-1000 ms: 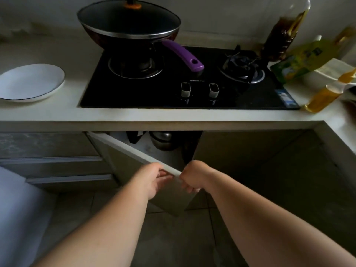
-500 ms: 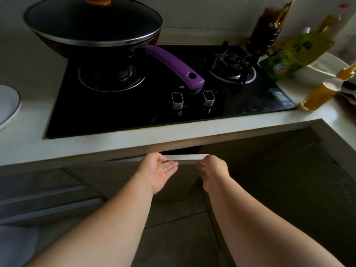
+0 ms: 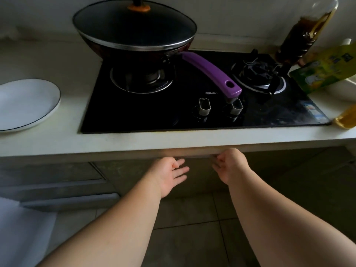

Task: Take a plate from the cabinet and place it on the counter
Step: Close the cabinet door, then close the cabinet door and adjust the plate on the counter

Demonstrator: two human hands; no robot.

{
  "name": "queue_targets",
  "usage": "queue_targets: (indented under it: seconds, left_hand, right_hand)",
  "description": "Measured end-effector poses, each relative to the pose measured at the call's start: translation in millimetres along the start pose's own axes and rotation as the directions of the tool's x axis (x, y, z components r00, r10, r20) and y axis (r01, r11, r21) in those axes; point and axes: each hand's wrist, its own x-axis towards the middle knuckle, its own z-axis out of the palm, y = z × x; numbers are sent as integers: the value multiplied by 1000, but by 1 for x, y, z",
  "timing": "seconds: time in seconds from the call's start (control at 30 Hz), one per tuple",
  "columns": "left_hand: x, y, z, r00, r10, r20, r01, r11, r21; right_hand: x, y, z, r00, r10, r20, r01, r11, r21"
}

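Note:
A white plate point(image 3: 25, 104) with a thin dark rim lies on the pale counter point(image 3: 57, 139) at the far left. Below the counter's front edge the grey cabinet door point(image 3: 194, 182) looks flush with the cabinet front. My left hand point(image 3: 169, 175) hovers palm up in front of the door, fingers spread, holding nothing. My right hand point(image 3: 230, 165) is just under the counter lip at the door's top edge, fingers loosely curled, nothing held. The cabinet's inside is hidden.
A black gas hob point(image 3: 192, 105) fills the counter's middle, with a lidded wok point(image 3: 134, 31) and its purple handle point(image 3: 212, 74) jutting forward. Oil bottles point(image 3: 304, 35) and a green pouch point(image 3: 325, 70) crowd the right. Drawers point(image 3: 57, 187) sit at lower left.
The cabinet door, open a second ago with both hands on its edge, has swung shut. Both hands have let go and opened. The view has shifted, bringing the plate back in.

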Motion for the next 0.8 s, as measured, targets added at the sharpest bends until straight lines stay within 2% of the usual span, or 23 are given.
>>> queue_targets:
  seconds: [0.07, 0.13, 0.3, 0.43, 0.63, 0.8]
  left_hand:
    - [-11, 4, -9, 999, 19, -44, -14, 994, 112]
    - [-26, 9, -16, 996, 46, -82, -30, 982, 185]
    - [-83, 21, -36, 964, 176, -199, -132, 967, 217]
    - [-133, 38, -62, 930, 257, -263, -202, 955, 219]
    - [-191, 78, -117, 826, 364, -431, -303, 931, 205]
    - [-205, 118, -179, 741, 413, -529, -366, 909, 197]
  right_hand:
    - [-8, 2, -2, 999, 2, 34, -3, 1000, 30]
    - [-19, 4, 2, 999, -8, 44, 9, 1000, -13]
    - [-64, 8, 18, 979, 47, 198, 19, 948, -318]
    - [-105, 4, 42, 943, 21, 332, 157, 853, -498]
    - [-169, -15, 97, 826, -99, 555, 409, 783, -469]
    - [-195, -20, 159, 780, -149, 608, 512, 711, -483]
